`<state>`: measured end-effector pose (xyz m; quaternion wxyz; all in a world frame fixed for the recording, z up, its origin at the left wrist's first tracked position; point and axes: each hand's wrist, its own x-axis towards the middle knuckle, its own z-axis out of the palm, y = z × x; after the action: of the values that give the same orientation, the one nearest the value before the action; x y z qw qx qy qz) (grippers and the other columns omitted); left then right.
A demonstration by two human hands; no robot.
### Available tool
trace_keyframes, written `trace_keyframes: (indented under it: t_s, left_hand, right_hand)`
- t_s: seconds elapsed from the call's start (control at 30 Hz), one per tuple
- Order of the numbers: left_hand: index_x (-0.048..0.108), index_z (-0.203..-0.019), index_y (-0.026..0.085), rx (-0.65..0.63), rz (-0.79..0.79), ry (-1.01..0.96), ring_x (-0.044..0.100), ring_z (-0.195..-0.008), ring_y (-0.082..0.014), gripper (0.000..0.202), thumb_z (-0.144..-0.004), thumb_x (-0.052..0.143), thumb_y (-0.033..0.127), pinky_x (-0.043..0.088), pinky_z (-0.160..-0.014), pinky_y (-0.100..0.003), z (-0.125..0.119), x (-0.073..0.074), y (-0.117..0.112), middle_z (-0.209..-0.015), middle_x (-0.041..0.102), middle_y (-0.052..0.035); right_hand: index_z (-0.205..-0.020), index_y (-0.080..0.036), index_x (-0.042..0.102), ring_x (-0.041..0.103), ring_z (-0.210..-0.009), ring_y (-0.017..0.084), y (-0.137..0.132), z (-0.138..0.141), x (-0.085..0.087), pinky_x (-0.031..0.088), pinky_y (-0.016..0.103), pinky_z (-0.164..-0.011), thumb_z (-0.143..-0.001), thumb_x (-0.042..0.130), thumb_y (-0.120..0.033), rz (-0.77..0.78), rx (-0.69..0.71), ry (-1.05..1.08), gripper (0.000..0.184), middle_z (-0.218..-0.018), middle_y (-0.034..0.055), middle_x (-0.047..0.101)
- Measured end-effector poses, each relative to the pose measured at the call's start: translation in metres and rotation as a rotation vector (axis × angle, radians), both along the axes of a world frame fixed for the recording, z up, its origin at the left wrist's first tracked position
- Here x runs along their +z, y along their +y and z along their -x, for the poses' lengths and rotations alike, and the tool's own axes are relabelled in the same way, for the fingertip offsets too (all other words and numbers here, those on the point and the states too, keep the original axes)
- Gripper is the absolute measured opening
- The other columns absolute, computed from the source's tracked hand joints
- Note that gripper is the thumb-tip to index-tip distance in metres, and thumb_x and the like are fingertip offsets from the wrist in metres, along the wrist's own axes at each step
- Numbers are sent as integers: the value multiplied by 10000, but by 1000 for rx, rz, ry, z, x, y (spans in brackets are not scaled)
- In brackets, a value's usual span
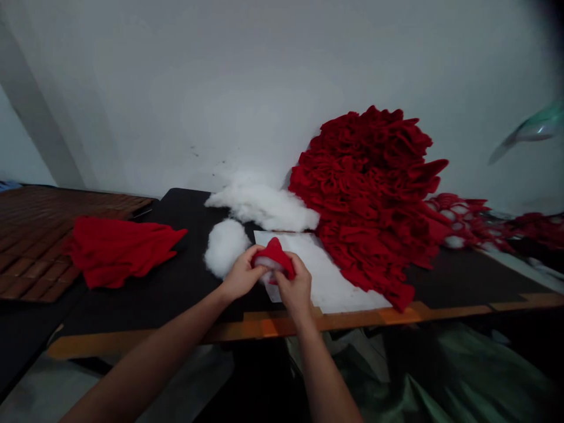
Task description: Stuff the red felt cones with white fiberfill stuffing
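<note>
Between my two hands is a small red fabric pouch (275, 251), its point upward and white stuffing showing in its opening. My left hand (242, 275) is closed on the pouch's left edge, with the thumb at the stuffing. On the opposite edge my right hand (296, 288) grips the cloth, its thumb also at the opening. A round clump of white stuffing (227, 247) lies on the black table just left of my hands. Behind it spreads a larger, longer heap of stuffing (264, 204).
A tall pile of red fabric pieces (370, 188) leans against the wall at right, partly on a white sheet (348, 288). Red-and-white pieces (462, 217) lie beyond it. At left, red cloth (123, 249) overlaps a brown slatted mat (35, 247). Tan tape (255, 329) lines the table's front edge.
</note>
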<state>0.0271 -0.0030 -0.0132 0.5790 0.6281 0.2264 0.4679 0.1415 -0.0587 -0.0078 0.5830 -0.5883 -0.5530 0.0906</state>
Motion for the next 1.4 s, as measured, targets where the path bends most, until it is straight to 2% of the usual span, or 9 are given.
trace_keyframes:
  t_s: [0.23, 0.47, 0.57, 0.8, 0.9, 0.97, 1.07, 1.23, 1.4]
  left_hand:
    - [455, -692, 169, 409, -159, 141, 429, -600, -92, 184, -573, 429, 31, 337, -560, -193, 8, -1, 12, -629, 463, 46]
    - [458, -969, 172, -78, -82, 52, 519, -867, -154, 353, -648, 604, 188, 418, -715, -247, 10, 10, 11, -975, 531, -47]
    - [464, -968, 167, -108, -80, 65, 534, -857, -161, 334, -676, 609, 243, 423, -744, -277, 9, 12, 8, -970, 541, -61]
    - [501, -890, 174, 219, -409, 296, 519, -742, -139, 239, -659, 524, 120, 394, -682, -253, 11, 2, 5, -813, 558, -11]
    - [495, -788, 181, 461, -413, 387, 468, -641, -122, 199, -629, 468, 65, 365, -620, -242, 15, 0, 9, -680, 506, 24]
    - [492, -774, 181, 454, -376, 339, 464, -658, -117, 224, -607, 458, 37, 368, -636, -239, 16, 3, 11, -694, 500, 25]
    - [496, -921, 186, 203, -216, 119, 497, -812, -134, 384, -566, 580, 66, 395, -720, -244, 13, 9, 11, -884, 526, -7]
    - [505, -989, 171, -190, 561, -324, 557, -799, -161, 395, -681, 609, 396, 449, -651, -257, 7, 17, 7, -934, 564, -65]
    - [558, -789, 132, -148, 852, -540, 588, -629, -138, 177, -730, 591, 295, 475, -644, -265, 7, 14, 13, -726, 623, -44]
  right_hand:
    - [-769, -165, 545, 522, -674, 154, 16, 2, -13, 425, 277, -651, -589, 462, -147, -30, -206, 229, 199, -707, -6, 574]
    - [-965, -162, 545, 543, -856, 185, 17, -7, -12, 445, 330, -773, -581, 441, -131, 54, -14, 279, 399, -921, 45, 603]
    - [-1086, -170, 511, 526, -978, 192, 5, -8, -5, 414, 345, -865, -600, 464, -133, 90, 84, 270, 489, -1087, 65, 571]
    - [-907, -166, 564, 549, -824, 182, -5, 12, -7, 439, 325, -767, -620, 475, -161, 46, 1, 211, 300, -873, 33, 608]
    - [-780, -167, 571, 538, -773, 176, 1, 16, -9, 430, 316, -743, -599, 466, -153, 4, -105, 177, 210, -784, 20, 594]
    - [-771, -163, 568, 533, -757, 174, 5, 14, -7, 429, 315, -736, -589, 454, -154, -8, -142, 208, 215, -771, 21, 590]
    - [-831, -163, 555, 530, -750, 166, 9, 7, -2, 435, 308, -722, -569, 440, -148, -34, -136, 275, 286, -799, 20, 586]
    - [-901, -164, 520, 548, -706, 150, 14, 6, -2, 466, 299, -682, -585, 465, -162, -53, -70, 463, 321, -797, 16, 590]
    - [-1005, -145, 502, 564, -856, 184, 3, 33, -15, 477, 357, -776, -688, 518, -217, -48, -102, 332, 326, -971, 96, 576]
